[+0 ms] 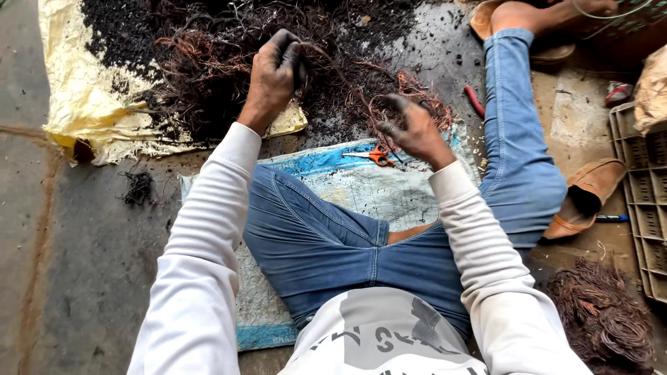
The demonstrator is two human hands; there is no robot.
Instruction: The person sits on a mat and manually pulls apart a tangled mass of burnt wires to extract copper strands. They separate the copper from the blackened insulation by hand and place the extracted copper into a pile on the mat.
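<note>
On the ground at twelve o'clock lay a dark heap of burnt wire (222,62), tangled and sooty, spread over a yellow sheet (83,104). The left hand (274,73), blackened with soot, was clenched around a few strands pulled up from the heap, knuckles toward the camera. The right hand (413,128), at about one o'clock, had its fingers curled on a reddish copper tangle (417,101), gripping strands of it; a thin wire ran between the two hands. Orange scissors (379,156) lay just beside the right hand, at its seven o'clock, on a blue and white sack (347,184) that the person sat on. The person's legs, in blue jeans (326,243), were folded, the right one stretched toward one o'clock, where a bare foot rested on a sandal. A second tan sandal (590,191) lay at three o'clock by the knee, with a pen (611,218) touching it. A grey crate (643,208) stood at the right edge. At five o'clock sat a pile of coiled copper (604,326), well apart from both hands.
</note>
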